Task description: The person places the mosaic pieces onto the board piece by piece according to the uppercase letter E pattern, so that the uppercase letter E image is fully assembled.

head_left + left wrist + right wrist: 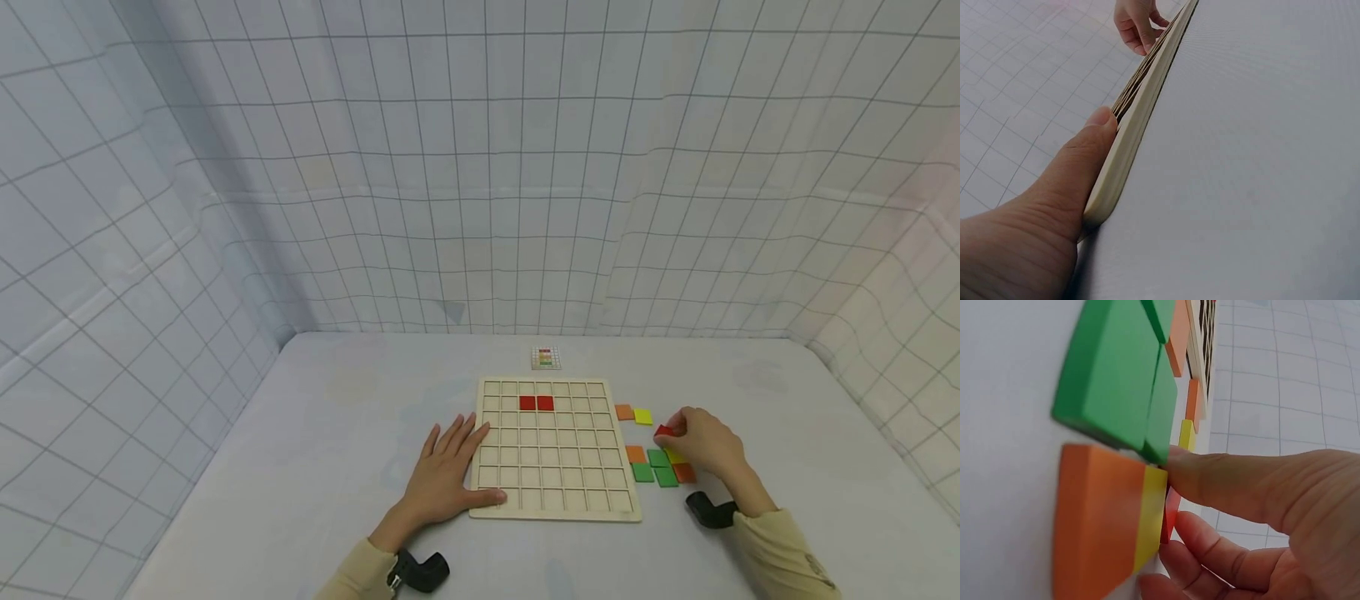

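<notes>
A pale wooden grid board (528,504) lies flat on the table, with two red square tiles (536,403) side by side in its second row. My left hand (446,481) rests on the board's left edge, fingers spread and straight, its thumb over the lower left corner. To the right of the board, my right hand (705,442) pinches a red tile (663,431) between thumb and fingers. In the right wrist view that red tile (1172,509) is partly hidden behind the thumb. Close below it are green tiles (666,477), a yellow tile (675,457) and an orange tile (684,473).
Another yellow tile (642,417) and orange tile (625,412) lie beside the board's upper right edge. A small card (546,358) with a coloured grid pattern sits behind the board. White gridded curtains (487,208) surround the white table (337,417).
</notes>
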{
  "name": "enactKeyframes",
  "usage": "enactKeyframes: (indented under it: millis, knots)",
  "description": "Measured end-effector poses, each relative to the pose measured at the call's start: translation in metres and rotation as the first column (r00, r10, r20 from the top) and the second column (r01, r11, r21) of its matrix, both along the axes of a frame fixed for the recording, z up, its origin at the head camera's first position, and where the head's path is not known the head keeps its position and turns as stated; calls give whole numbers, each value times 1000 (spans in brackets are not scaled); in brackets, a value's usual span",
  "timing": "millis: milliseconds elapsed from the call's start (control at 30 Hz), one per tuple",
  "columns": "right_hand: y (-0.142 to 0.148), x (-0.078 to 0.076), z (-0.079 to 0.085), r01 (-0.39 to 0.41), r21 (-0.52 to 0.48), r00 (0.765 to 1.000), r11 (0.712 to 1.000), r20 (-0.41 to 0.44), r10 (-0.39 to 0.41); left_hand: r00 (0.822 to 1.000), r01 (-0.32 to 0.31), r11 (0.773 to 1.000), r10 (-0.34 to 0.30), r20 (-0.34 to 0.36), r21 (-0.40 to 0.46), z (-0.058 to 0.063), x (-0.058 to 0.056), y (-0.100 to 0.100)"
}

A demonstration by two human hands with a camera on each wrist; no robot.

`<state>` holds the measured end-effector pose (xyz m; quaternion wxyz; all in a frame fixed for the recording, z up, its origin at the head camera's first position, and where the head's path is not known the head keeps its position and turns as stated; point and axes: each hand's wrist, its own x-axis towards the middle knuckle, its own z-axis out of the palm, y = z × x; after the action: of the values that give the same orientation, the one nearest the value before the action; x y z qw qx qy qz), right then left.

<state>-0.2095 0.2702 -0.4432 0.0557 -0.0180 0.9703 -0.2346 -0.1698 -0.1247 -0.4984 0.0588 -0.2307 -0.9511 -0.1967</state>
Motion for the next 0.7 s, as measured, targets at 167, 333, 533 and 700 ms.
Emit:
enactKeyframes:
  millis: [167, 333, 533, 700]
  knots:
    - [-3, 0, 1, 5, -13, 1000, 1000, -4, -5, 1000, 1, 1000, -1, 1, 6, 0, -1, 0]
    - [-4, -1, -4, 15, -42, 1000, 999, -13, -15, 1000, -4, 1000, 4, 30, 0, 2, 0, 0]
    - [-4, -3, -8, 11, -70, 1000, 997, -27, -13, 999, -7, 1000, 7, 33, -7, 2, 0, 0]
    - [-5, -3, -7, 13, -64, 1000, 998, -22, -14, 1000, -7, 1000, 7, 23, -7, 2, 0, 0]
